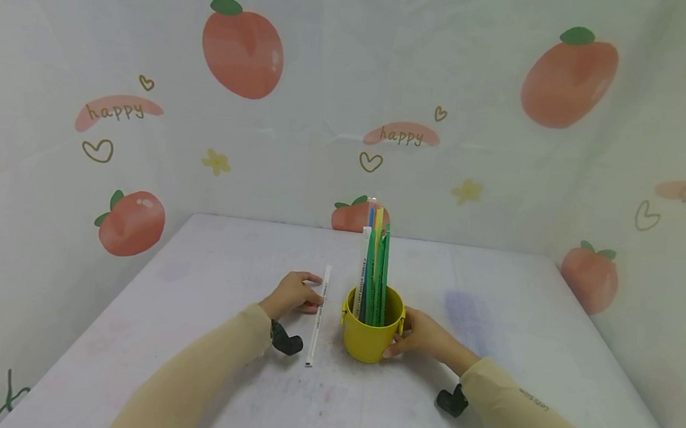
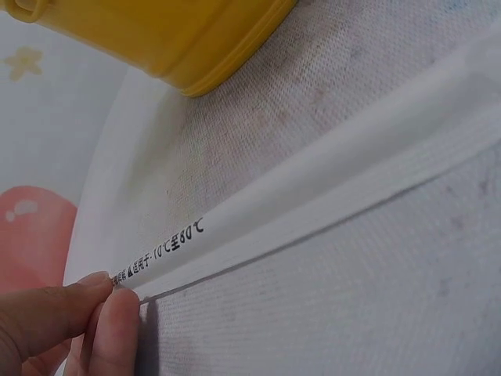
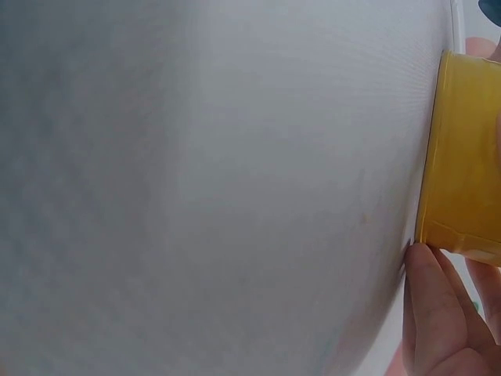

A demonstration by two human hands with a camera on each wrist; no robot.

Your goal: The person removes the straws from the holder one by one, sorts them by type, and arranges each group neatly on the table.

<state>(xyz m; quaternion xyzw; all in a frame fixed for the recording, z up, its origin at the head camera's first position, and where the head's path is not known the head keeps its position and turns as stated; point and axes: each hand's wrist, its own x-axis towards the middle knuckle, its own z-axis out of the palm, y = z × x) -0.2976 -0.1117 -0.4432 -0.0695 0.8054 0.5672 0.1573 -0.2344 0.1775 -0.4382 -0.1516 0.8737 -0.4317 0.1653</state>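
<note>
A drinking straw in a white paper wrapper (image 1: 314, 336) lies lengthwise on the table, left of a small yellow bucket (image 1: 364, 345). My left hand (image 1: 294, 293) pinches this straw between thumb and finger. Printed black characters show on the wrapper (image 2: 313, 176) beside the fingertips in the left wrist view. Upright in the bucket stand several long straws (image 1: 377, 277), green, white, blue and yellow. My right hand (image 1: 430, 335) grips the bucket's right side, thumb low at the front. In the right wrist view its fingers (image 3: 438, 313) reach the bucket's base (image 3: 462, 172).
A pale cloth with faint stains covers the table (image 1: 219, 251). Behind and at both sides hangs a white curtain (image 1: 331, 58) printed with red fruit, hearts and flowers. A dark green cord (image 1: 10, 393) shows at the lower left. Each wrist wears a black camera mount.
</note>
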